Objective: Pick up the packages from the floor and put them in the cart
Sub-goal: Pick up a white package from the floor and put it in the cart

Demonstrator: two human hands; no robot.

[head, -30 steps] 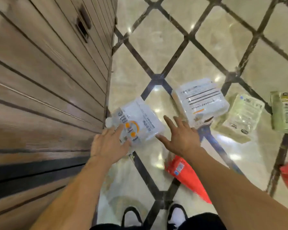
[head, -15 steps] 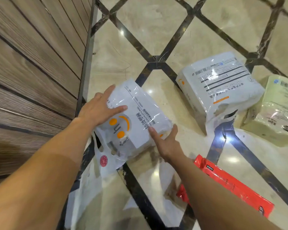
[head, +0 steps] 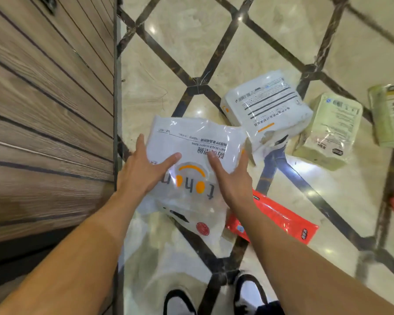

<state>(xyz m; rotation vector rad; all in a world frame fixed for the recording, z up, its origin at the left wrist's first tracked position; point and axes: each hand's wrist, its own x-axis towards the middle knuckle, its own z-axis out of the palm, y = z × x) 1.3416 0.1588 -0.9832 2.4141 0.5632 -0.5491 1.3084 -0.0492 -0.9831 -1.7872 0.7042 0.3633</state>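
So I've got the white bag package mid-frame, pinched between both palms: left hand and right hand each clamp a side, fingers spread, probably because the soft plastic sags. It looks lifted off the floor. Its long axis runs bottom to top of frame, logo end toward me. More packages, white and red, lie to the right. No cart in view.
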